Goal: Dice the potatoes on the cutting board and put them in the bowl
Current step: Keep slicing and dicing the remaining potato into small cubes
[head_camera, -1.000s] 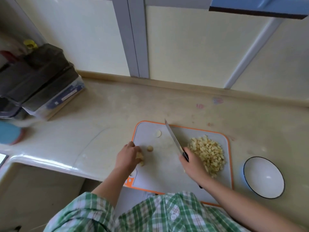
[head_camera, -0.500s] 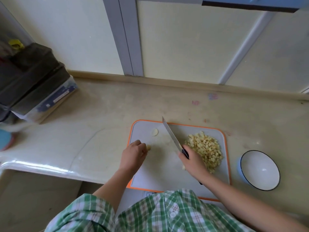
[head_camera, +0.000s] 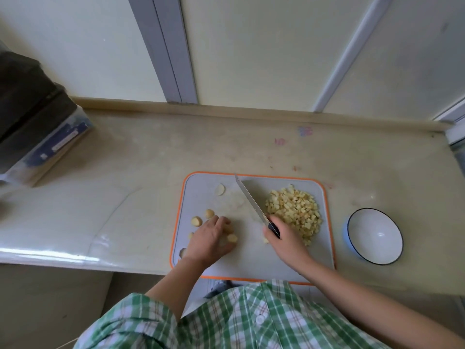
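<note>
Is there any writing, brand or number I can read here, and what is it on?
No text here can be read.
Blue label with a white strip on the clear box at the left: too blurred.
Pink and blue marks on the counter: smudged, cannot tell if writing.
Cutting board, bowl, knife: none shows.

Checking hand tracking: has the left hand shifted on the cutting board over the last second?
Yes. The left hand has moved right, from over the cutting board's left edge further in, among potato chunks.
</note>
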A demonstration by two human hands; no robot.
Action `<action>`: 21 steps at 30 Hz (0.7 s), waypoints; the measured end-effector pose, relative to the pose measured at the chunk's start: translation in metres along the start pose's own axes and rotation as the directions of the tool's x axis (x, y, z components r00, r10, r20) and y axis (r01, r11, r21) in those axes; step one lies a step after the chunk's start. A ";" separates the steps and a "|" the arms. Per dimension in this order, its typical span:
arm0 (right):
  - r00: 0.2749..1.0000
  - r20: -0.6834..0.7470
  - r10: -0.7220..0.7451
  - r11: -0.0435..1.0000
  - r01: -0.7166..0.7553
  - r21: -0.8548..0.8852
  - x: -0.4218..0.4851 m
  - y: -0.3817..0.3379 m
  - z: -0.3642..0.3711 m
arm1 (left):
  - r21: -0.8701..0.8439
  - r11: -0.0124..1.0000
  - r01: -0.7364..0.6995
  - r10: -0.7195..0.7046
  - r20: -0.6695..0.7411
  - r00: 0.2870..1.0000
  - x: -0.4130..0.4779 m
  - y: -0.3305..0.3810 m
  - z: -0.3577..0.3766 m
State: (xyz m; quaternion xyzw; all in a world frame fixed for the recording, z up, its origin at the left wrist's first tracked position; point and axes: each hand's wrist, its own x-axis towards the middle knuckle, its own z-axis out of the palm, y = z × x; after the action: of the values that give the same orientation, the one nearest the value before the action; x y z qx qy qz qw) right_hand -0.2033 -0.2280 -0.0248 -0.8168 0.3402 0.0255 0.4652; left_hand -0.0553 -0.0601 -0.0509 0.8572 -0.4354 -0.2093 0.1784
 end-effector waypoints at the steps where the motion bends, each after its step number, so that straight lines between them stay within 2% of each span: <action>1: 1.000 0.006 0.004 1.000 -0.004 -0.003 -0.001 0.001 0.000 | 0.001 1.000 0.001 -0.001 0.001 1.000 0.000 0.000 0.000; 6: 1.000 0.002 -0.016 1.000 0.016 -0.012 -0.004 0.001 0.000 | 0.025 1.000 -0.002 0.001 0.034 0.999 0.001 0.006 0.000; 12: 1.000 0.013 -0.022 0.999 0.022 0.025 -0.007 0.004 -0.001 | 0.081 0.995 0.056 -0.056 -0.006 0.998 0.002 0.008 -0.005; 21: 0.999 0.028 -0.026 0.999 0.025 0.034 -0.008 0.002 -0.004 | 0.178 0.983 0.041 -0.030 -0.060 0.998 0.010 0.015 -0.010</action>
State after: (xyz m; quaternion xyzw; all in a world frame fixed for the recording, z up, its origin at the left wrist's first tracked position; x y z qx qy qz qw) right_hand -0.2119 -0.2275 -0.0212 -0.8126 0.3236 0.0254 0.4841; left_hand -0.0552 -0.0750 -0.0375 0.8830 -0.4319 -0.1480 0.1090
